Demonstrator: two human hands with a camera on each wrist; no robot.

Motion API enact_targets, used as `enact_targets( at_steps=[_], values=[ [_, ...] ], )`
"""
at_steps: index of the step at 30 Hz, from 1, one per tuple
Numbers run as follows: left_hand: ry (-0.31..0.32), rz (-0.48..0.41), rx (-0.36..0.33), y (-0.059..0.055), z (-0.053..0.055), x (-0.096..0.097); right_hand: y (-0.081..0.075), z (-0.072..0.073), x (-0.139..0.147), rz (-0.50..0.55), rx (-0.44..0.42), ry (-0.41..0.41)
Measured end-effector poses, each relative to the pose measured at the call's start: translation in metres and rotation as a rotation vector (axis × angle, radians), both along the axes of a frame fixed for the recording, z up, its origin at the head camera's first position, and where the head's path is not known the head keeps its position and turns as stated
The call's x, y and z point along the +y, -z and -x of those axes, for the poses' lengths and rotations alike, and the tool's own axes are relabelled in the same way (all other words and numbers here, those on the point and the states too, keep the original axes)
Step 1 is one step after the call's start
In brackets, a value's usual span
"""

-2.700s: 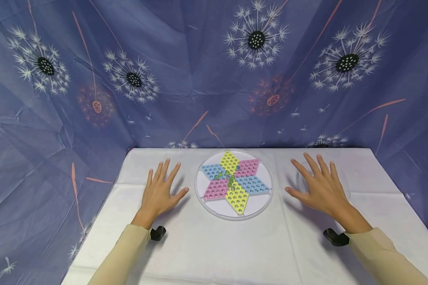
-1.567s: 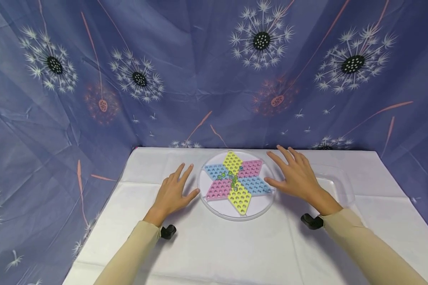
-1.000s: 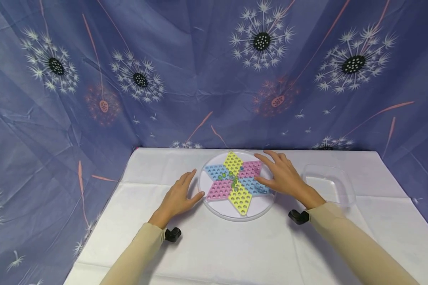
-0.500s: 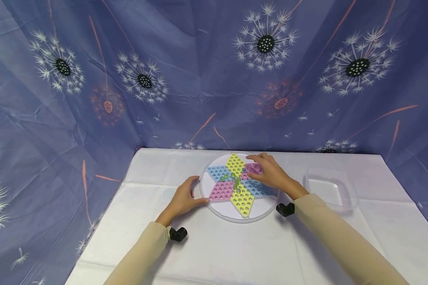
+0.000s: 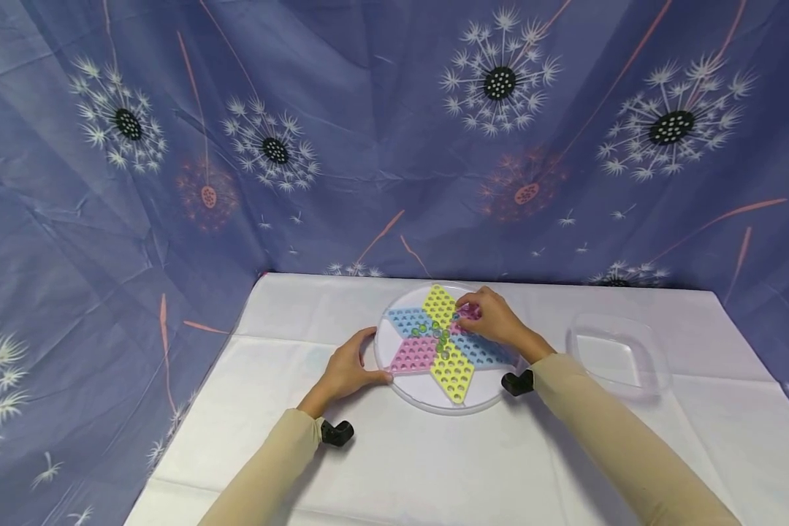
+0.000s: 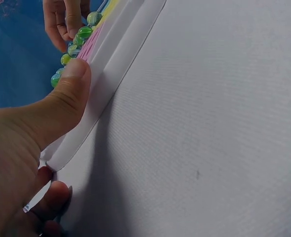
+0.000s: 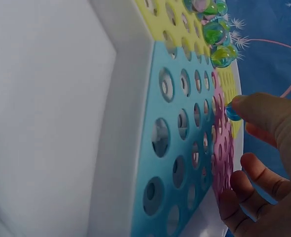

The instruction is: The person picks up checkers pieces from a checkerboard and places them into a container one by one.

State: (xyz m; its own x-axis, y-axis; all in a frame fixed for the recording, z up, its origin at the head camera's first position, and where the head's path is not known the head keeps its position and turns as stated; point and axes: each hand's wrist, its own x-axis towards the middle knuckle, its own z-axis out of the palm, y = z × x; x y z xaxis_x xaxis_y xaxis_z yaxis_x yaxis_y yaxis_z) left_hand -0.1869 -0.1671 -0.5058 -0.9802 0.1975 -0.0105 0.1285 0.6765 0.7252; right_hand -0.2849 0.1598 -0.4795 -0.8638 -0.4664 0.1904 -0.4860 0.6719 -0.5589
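Observation:
A round white Chinese checkers board [image 5: 427, 389] lies on the table, its star made of yellow, pink and blue panels with holes. Several clear green and blue glass marbles [image 5: 444, 336] sit near the star's middle. My left hand [image 5: 345, 369] grips the board's left rim; in the left wrist view the thumb presses on top and the other fingers curl at the edge. My right hand [image 5: 496, 321] reaches over the upper right pink panel. Thumb and index finger pinch a blue marble [image 7: 232, 112] there, seen in the right wrist view; the index fingertip is mostly hidden.
Right of the board stands a clear plastic tub [image 5: 621, 319]. A white cloth [image 5: 408, 467] covers the table. Behind and to the left hangs a blue curtain [image 5: 368, 146] with a dandelion print. A black wrist camera [image 5: 518, 383] sits under the right forearm, near the board's rim.
Both hands started spread apart on either side. The left came right and took hold of the board's rim. The right went left over the board, and its fingers closed on a blue marble.

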Motion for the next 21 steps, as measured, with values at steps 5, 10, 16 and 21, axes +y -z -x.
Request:
enact_targets(
  at_steps=[5,10,16,21],
  values=[
    [-0.001,-0.018,-0.016,0.0006,-0.0008,0.0003,0.0003,0.0005,-0.0008,-0.007,-0.024,0.028],
    [-0.002,-0.044,-0.024,0.0018,-0.0007,-0.0003,0.0025,0.0021,-0.0032,-0.019,-0.025,0.048],
    [0.001,-0.061,-0.027,0.0028,-0.0009,-0.0008,0.0046,0.0028,-0.0061,-0.044,-0.041,0.074],
    [-0.003,-0.071,-0.034,0.0025,-0.0011,-0.0008,0.0041,0.0018,-0.0077,-0.050,-0.046,0.079]
  ],
)
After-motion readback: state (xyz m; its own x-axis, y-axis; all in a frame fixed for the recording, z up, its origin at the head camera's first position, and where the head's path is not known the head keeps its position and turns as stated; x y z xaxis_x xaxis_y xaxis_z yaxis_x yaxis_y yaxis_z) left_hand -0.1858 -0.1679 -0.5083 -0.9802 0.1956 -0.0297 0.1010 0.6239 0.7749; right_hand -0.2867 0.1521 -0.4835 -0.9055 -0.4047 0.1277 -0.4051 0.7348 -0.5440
